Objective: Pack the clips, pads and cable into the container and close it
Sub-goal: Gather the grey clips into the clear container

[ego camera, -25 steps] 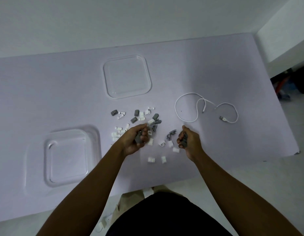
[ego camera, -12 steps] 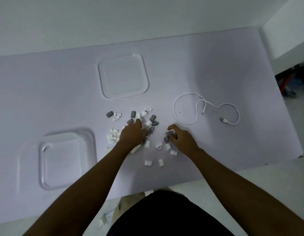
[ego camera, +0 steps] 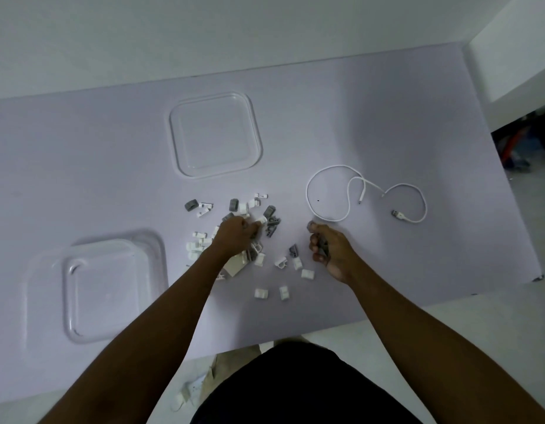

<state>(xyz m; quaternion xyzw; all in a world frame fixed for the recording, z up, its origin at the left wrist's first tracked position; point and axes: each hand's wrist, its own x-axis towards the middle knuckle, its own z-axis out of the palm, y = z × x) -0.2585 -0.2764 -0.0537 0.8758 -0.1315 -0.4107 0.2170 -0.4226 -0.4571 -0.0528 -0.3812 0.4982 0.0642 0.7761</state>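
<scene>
Several small grey and white clips [ego camera: 269,220] lie scattered at the table's middle. My left hand [ego camera: 236,237] is down on the pile, fingers curled around clips. My right hand [ego camera: 327,249] is lifted a little to the right of the pile and grips grey clips in its curled fingers. A white pad [ego camera: 236,264] shows under my left wrist. The white cable [ego camera: 335,191] lies looped to the right, its USB plug [ego camera: 398,214] at the far end. The clear container [ego camera: 106,286] stands at the left. Its clear lid [ego camera: 214,134] lies flat behind the pile.
The lilac table [ego camera: 418,117] ends close to my body and at the right. A white wall runs behind it. Loose white clips [ego camera: 261,293] lie near the front edge. Dark clutter sits on the floor at the far right.
My left hand came down onto the pile and stays there. My right hand reached into the clips, then drew back to the right holding grey ones.
</scene>
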